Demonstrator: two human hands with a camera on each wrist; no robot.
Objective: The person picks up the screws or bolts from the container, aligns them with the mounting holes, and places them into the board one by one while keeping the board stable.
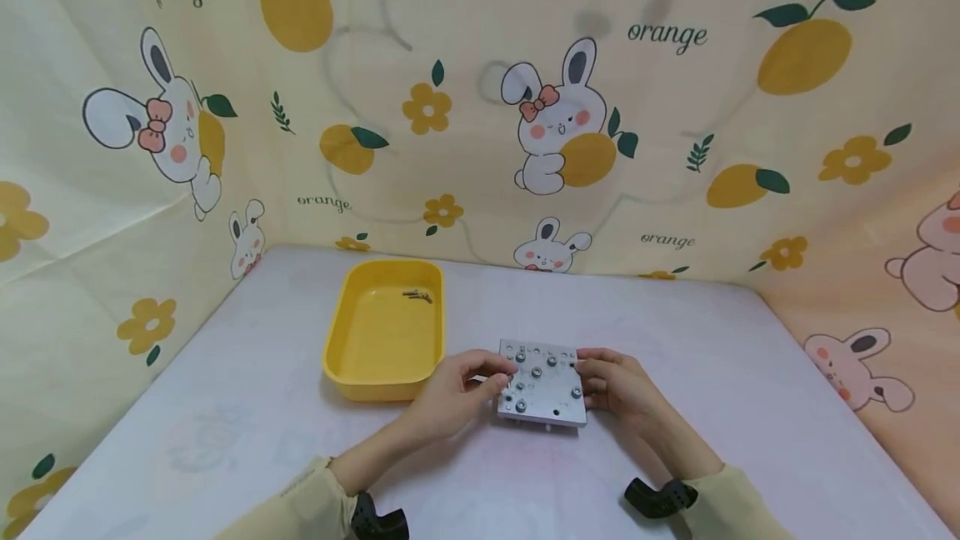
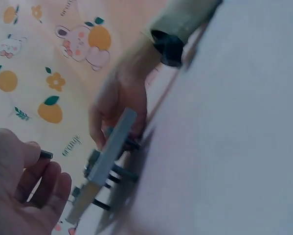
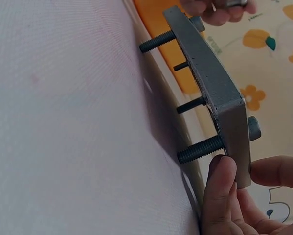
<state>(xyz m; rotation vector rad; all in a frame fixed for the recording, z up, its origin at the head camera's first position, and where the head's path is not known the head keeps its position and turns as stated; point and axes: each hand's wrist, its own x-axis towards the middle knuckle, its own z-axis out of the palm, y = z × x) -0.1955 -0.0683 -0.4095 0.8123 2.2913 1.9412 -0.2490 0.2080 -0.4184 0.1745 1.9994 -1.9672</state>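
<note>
A square metal plate stands just above the table, its top dotted with holes and several socket-head screws. Threaded shanks stick out below it. My right hand grips the plate's right edge, the thumb below and fingers above. Over the plate's left side, my left hand pinches a small metal screw between thumb and forefinger. Only the screw's dark end shows past the fingertips in the left wrist view.
Left of the plate sits a yellow tray, with several small screws near its far right corner. The white table meets a printed cloth at the back and sides.
</note>
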